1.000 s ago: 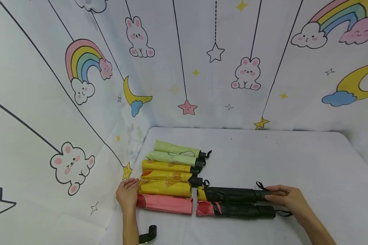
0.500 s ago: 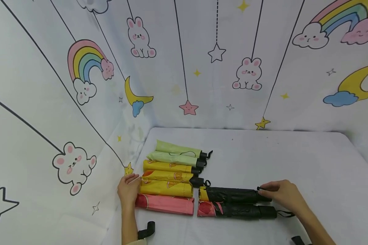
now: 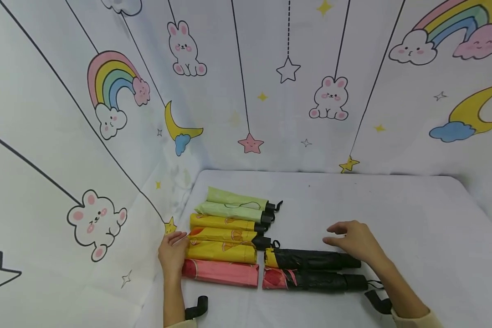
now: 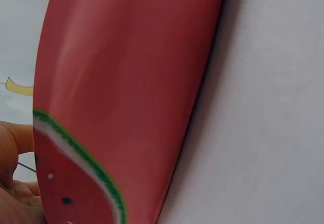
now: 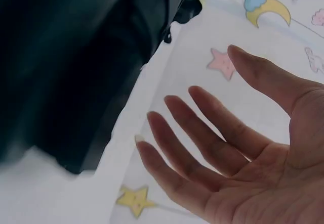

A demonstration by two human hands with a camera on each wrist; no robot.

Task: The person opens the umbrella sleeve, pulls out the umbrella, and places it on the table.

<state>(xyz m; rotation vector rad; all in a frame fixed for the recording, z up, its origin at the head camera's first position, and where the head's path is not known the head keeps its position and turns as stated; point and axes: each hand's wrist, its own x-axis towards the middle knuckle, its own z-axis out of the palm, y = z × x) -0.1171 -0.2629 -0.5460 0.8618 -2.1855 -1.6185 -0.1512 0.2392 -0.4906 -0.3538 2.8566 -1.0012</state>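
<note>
Folded umbrellas lie in a stack of rows on the white table. My left hand point(image 3: 173, 255) rests its fingers at the left ends of a yellow umbrella piece point(image 3: 221, 251) with orange-slice prints and a pink one point(image 3: 221, 273). In the left wrist view, the pink piece point(image 4: 126, 72) with its watermelon print covers most of that hand. My right hand point(image 3: 354, 239), fingers apart and holding nothing, hovers just above and behind the right end of a black folded umbrella with a yellow tip point(image 3: 315, 259). Closer to me lies a black one with a pink tip point(image 3: 315, 280).
Two light green umbrellas point(image 3: 233, 205) and two other yellow ones point(image 3: 221, 228) lie behind, black handles pointing right. A dark band point(image 3: 197, 308) shows by my left wrist and another point(image 3: 379, 302) by my right. A wall sheet point(image 3: 221, 114) with cartoon prints stands behind the table.
My right hand has let go of the handle end of the yellow-tipped black umbrella and moved up and to the left. The left hand stays almost where it was.
</note>
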